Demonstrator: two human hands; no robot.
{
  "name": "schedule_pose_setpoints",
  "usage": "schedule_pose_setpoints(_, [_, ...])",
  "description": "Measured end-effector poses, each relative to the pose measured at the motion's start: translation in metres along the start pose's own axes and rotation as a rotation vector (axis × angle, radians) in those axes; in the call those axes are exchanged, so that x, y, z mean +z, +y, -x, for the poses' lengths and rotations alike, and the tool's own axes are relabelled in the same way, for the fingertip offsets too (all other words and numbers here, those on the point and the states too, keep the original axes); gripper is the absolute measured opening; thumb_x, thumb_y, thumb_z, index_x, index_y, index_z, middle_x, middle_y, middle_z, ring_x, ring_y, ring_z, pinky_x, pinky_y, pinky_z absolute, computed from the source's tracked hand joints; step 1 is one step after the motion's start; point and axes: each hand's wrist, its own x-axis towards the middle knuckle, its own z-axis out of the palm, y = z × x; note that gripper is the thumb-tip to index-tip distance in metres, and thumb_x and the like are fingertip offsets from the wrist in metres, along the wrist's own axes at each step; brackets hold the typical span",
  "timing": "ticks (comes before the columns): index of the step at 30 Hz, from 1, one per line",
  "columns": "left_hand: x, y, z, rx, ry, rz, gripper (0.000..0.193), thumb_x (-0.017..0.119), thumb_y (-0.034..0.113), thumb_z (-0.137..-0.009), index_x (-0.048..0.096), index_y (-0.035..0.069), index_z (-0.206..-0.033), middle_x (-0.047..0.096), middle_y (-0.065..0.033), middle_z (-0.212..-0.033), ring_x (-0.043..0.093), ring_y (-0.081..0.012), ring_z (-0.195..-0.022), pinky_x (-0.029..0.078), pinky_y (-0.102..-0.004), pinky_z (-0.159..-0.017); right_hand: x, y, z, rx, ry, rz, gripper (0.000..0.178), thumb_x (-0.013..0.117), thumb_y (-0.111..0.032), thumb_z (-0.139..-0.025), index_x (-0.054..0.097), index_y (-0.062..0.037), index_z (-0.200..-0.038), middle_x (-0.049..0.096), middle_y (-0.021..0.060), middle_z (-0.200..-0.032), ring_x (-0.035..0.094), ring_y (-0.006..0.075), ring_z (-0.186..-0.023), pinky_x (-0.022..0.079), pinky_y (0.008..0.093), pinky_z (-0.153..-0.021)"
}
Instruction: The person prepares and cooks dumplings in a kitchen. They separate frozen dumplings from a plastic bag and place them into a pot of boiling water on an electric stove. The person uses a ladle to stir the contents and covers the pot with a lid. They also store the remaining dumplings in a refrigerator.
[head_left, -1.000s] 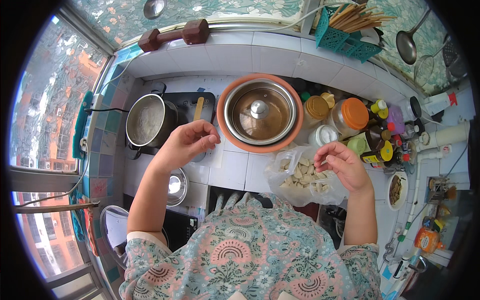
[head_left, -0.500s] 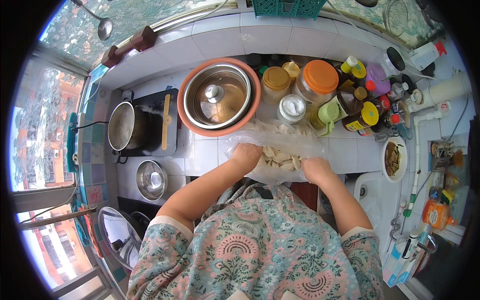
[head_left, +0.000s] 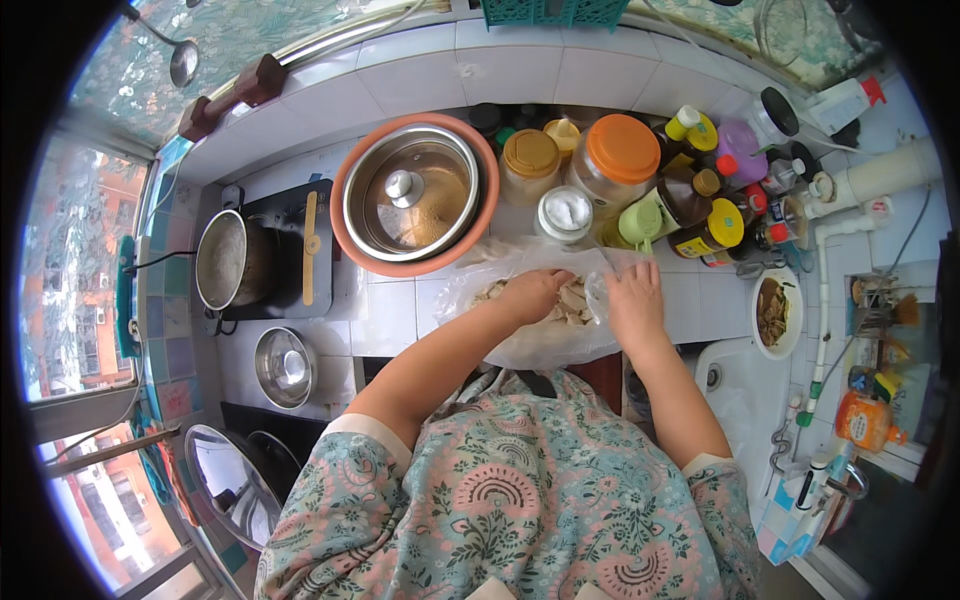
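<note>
Translucent plastic bag of pale pieces on the tiled surface
Left hand over the pieces, right hand at the bag's right edge; cannot tell either grip's closure or hold.

Jars block the plastic bag's far side; bare tiles open leftward.

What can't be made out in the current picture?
- Head view: some pale, irregular pieces in the translucent white plastic bag, covered by the left hand.
- Head view: whether the right hand grips the bag; its own back hides the palm.
- Head view: the upper part of the teal perforated plastic basket, cut off by the top edge.
</note>
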Motion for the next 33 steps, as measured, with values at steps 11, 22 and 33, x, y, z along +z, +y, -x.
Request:
schedule_pose_setpoints(11, [0.079,-0.022,-0.045,0.162,0.076,-0.275,0.046,0.058,0.03,-0.085,0.052,0.012,-0.127,0.052,-0.0157,-0.129,0.049,-0.0313,-0.119,0.036,-0.0454,-0.101,-0.009,0.024,0.023,-0.027,0.039,-0.084,0.032,0.059,-0.004,-0.073,0.064,-0.0013,-0.104,0.057,0.0168,-0.108,0.047,0.0335,-0.115,0.023,0.0477,-0.112])
schedule_pose_setpoints(22, [0.094,-0.014,-0.046,0.245,0.398,-0.623,0.046,0.062,0.028,-0.079,0.055,0.016,-0.123,0.053,-0.0094,-0.128,0.044,-0.0315,-0.123,0.03,-0.0515,-0.104,-0.018,0.025,0.026,0.006,-0.007,-0.162,0.037,0.066,-0.01,-0.072,0.064,-0.002,-0.108,0.056,0.0154,-0.112,0.046,0.0324,-0.117,0.023,0.046,-0.111])
schedule_pose_setpoints(33, [0.051,0.0,-0.019,0.149,0.131,-0.247,0.042,0.057,0.037,-0.087,0.058,0.009,-0.118,0.058,-0.016,-0.119,0.054,-0.03,-0.111,0.041,-0.0438,-0.094,-0.02,0.022,0.029,-0.01,0.05,-0.224,0.039,0.069,-0.015,-0.074,0.062,-0.0052,-0.111,0.056,0.0144,-0.11,0.046,0.0322,-0.115,0.022,0.0482,-0.112])
